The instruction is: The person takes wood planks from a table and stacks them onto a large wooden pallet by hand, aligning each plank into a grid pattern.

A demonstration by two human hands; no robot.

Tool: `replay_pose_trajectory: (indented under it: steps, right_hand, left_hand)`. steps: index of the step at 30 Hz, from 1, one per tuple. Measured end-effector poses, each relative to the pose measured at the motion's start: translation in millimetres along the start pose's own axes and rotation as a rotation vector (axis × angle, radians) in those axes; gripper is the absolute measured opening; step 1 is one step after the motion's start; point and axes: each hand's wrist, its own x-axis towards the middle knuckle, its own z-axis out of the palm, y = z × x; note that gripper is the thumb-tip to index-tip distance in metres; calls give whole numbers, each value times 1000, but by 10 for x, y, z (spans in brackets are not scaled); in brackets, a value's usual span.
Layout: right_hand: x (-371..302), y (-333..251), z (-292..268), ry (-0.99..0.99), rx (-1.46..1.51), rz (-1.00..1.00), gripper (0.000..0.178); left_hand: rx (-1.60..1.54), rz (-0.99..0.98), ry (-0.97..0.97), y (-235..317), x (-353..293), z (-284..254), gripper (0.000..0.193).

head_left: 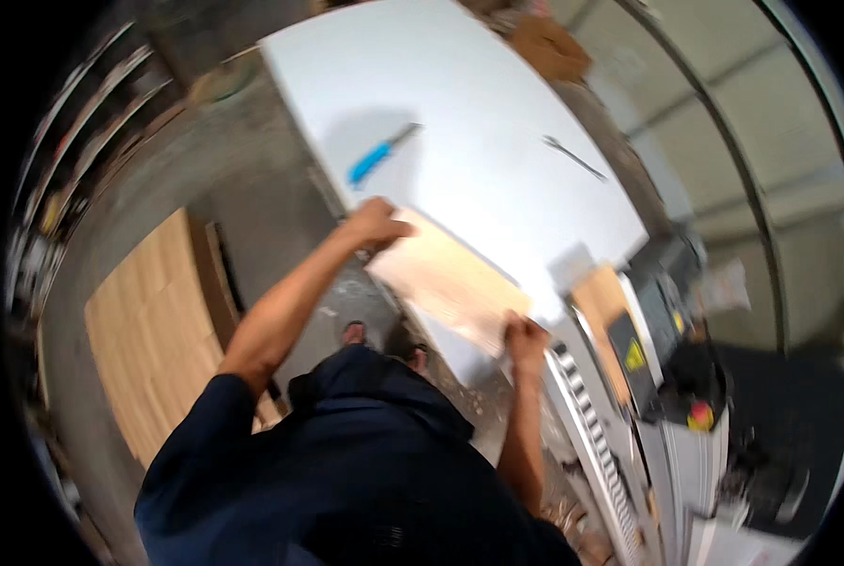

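Observation:
A flat, light wooden board (455,283) is held between my two hands over the near edge of the white tabletop. My left hand (377,224) grips its far left corner, with the thumb over the top face. At the board's right end, my right hand (524,340) is closed on the near corner. Fingers beneath the board are hidden. Beyond my left hand lies a blue-handled tool (382,158) with a dark metal end, too blurred to name exactly. A metal wrench (575,158) rests farther right on the white tabletop (479,123).
At the right stands a machine with a black guard (634,354) bearing a yellow warning label, and a striped rail (587,424). Wooden panels (153,330) are stacked at the left. Shelves (87,113) line the far left, and a cardboard box (549,49) sits behind the table.

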Motion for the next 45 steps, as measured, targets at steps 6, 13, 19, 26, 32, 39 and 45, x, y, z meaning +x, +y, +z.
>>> replay_pose_trajectory:
  steps: [6,13,19,26,32,39,45]
  right_hand:
    - [162,359,-112,37,31,-81,28]
    - [260,-100,-269,60,358,194,46]
    - [1389,197,-892,215,1242,518,63]
    - [1900,316,-991,137,1814,496,39]
    - [1930,401,-790,-153,1618,557,32]
    - [496,-218,254,-706,1491,500,16]
    - [-866,-675,1134,-652,1063,327,25]
  left_hand:
    - [132,6,295,151,49,309,35]
    - [-149,53,395,32,-146,472,22]
    - [-285,111,589,-29,-270,820,20]
    - [-393,135,565,-107,-321,871,25]
    - [-233,173,798,-38,-483,880,29]
    - [-442,361,411,493,-851,828,45]
    - [-1054,358,-8,257,-1110,707,45]
